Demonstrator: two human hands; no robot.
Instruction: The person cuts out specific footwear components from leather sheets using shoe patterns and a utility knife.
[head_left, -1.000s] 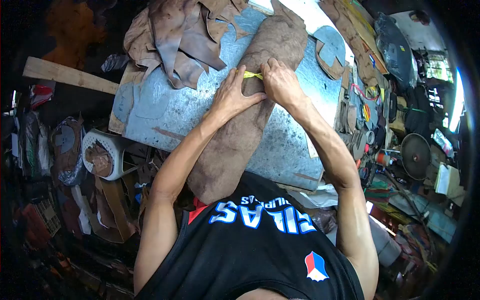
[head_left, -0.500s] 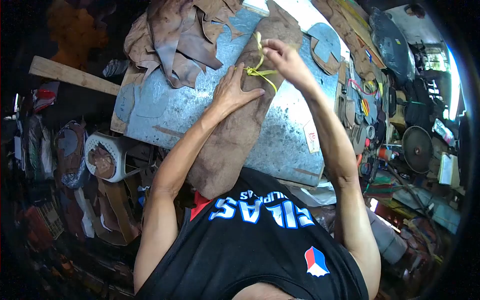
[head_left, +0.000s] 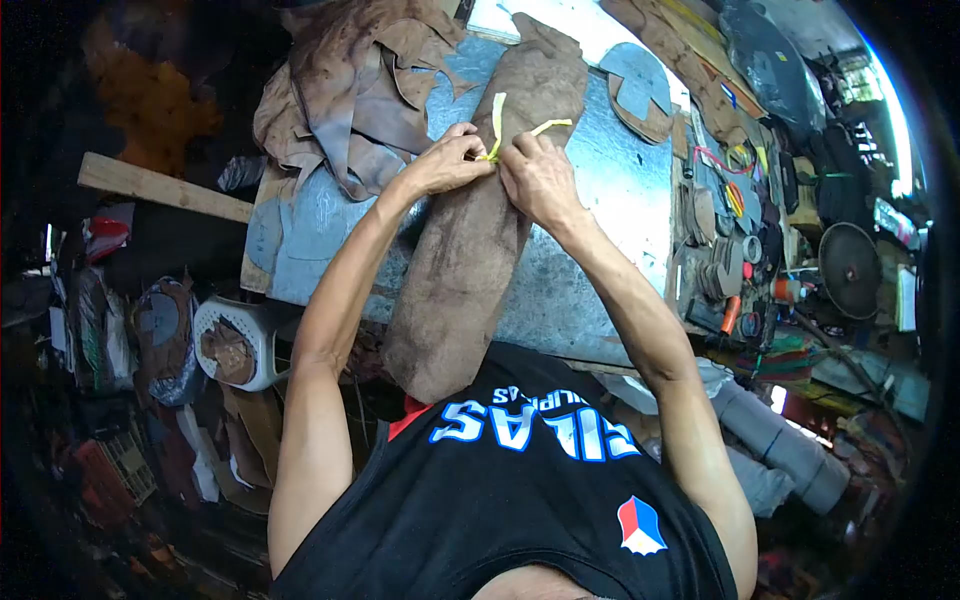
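A long brown roll of leather (head_left: 460, 255) lies across the worktable, its near end against my shirt. Around its upper part runs a yellow tie strip (head_left: 497, 115), its two ends sticking up. My left hand (head_left: 455, 160) pinches the strip at the roll's left side, close to the knot. Just to the right, my right hand (head_left: 538, 178) has its fingers closed on the strip too, resting on the leather. The knot itself is mostly hidden between my fingers.
Loose leather pieces (head_left: 350, 90) are heaped on the metal-topped table (head_left: 580, 290) at the back left. A cut leather piece (head_left: 640, 90) lies to the right. Tools and an orange-handled item (head_left: 731, 315) crowd the right side. A white stool (head_left: 235, 340) stands at the left.
My left hand, earlier spread flat on the roll, now pinches the strip. My right hand has come down from above the roll to the knot. The view has shifted slightly.
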